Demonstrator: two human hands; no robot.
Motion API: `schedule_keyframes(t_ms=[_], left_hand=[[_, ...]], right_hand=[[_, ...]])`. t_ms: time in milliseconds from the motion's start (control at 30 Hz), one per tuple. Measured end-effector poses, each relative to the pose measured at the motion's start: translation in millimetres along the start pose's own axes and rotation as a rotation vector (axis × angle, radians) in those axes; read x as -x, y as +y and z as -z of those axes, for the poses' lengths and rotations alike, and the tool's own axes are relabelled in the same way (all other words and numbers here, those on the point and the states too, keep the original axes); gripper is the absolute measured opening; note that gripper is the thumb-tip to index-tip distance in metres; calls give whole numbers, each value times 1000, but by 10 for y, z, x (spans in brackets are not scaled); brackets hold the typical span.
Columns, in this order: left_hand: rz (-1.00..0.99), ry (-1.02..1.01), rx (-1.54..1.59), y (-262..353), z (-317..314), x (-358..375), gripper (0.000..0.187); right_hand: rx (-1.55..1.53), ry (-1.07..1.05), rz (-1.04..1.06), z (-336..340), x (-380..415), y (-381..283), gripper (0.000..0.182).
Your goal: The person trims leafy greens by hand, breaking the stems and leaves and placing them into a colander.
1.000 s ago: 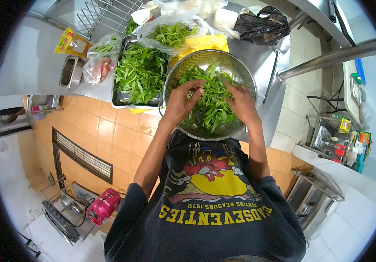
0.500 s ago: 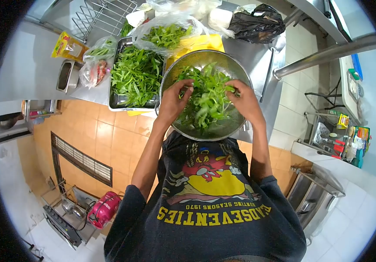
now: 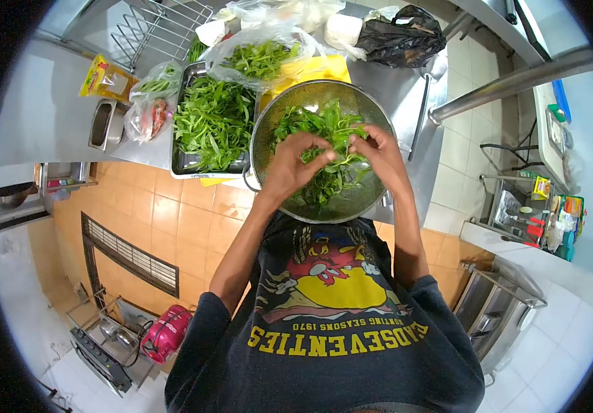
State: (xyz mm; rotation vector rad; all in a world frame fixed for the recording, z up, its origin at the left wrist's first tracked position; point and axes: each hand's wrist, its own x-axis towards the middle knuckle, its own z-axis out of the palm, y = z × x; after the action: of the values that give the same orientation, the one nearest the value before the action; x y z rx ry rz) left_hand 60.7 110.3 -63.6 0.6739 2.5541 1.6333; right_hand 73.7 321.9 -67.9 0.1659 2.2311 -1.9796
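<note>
A large mesh colander (image 3: 269, 113) stands at the table edge in front of my body, with a loose pile of water spinach (image 3: 320, 124) inside. Over its middle, my left hand (image 3: 301, 164) is closed, thumb and fingers pinching a piece of the greens. Close beside it, my right hand (image 3: 379, 157) pinches a leafy stem between thumb and fingertips. The fingertips of both hands nearly meet, and leaves partly hide the exact grip. Left of the colander, a metal tray (image 3: 181, 168) is heaped with more of the same greens.
Behind lie a clear plastic bag (image 3: 217, 55) of greens, a yellow board (image 3: 334, 67) and a black plastic bag (image 3: 406, 41). A small metal container (image 3: 107, 124), a yellow packet (image 3: 107, 79) and a wire rack (image 3: 159, 31) are at left. A ladle (image 3: 424, 103) lies right.
My hands have come closer together over the colander, the left moving right and slightly down. The greens that were raised between them have dropped lower, and the fingertips now pinch a stem.
</note>
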Motion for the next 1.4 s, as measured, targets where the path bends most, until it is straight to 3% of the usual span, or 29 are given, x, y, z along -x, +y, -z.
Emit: schedule_keyframes(t_ms=[167, 267, 567, 767, 867, 1133, 1233, 1400], left_hand=[[-11, -12, -169, 119, -62, 22, 18], [83, -3, 37, 4, -77, 54, 21], [84, 191, 12, -10, -28, 52, 20], [-254, 96, -452, 158, 32, 56, 22], [-241, 55, -460, 23, 55, 39, 20], [-75, 18, -222, -31, 109, 9, 16], [57, 46, 16, -12, 66, 31, 16], [210, 73, 286, -13, 83, 23, 20]], right_hand=[[-106, 26, -51, -44, -17, -59, 20], [-171, 24, -43, -28, -34, -46, 22], [-213, 1, -95, -35, -32, 8, 28], [-315, 0, -151, -62, -43, 43, 28], [-337, -11, -156, -64, -55, 31, 29], [-440, -21, -202, -69, -24, 36, 44], [-342, 16, -147, -87, 36, -27, 43], [72, 73, 5, -60, 84, -143, 37]])
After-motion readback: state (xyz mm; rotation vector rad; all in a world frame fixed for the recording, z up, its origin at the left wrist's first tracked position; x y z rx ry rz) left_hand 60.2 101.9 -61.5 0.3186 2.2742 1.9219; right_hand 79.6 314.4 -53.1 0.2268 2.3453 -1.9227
